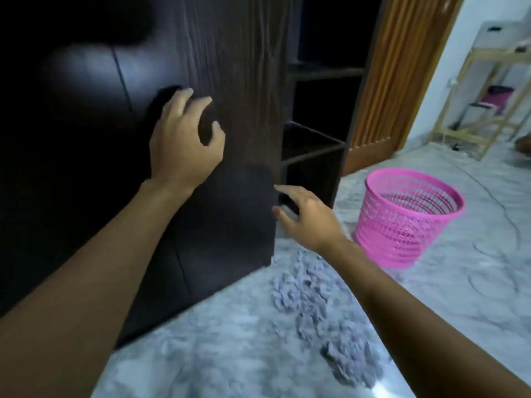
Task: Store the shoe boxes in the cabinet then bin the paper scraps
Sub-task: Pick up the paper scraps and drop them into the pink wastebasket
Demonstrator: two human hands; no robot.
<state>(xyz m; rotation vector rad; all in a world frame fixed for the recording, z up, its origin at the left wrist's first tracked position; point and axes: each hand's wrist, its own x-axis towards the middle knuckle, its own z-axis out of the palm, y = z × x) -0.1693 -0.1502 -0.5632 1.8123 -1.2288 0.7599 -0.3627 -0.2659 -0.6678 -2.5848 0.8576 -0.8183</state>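
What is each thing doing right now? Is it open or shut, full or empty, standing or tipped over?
Dark brown wooden cabinet: right-side shelves uncovered, no box visible on them.
Pink plastic mesh basket: upright on the floor, looks empty.
Grey crumpled paper scraps: piled loose on the floor, outside the basket.
Left hand: fingers loosely curled against the cabinet front, holding nothing.
Right hand: fingers straight, near the cabinet's edge, holding nothing.

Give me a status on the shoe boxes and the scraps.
Done, apparently: no shoe boxes are out on the floor; the shelves are too dark to confirm them. In hand: left hand and right hand are at the cabinet door, holding nothing. Left: the paper scraps lie on the floor beside the pink basket.
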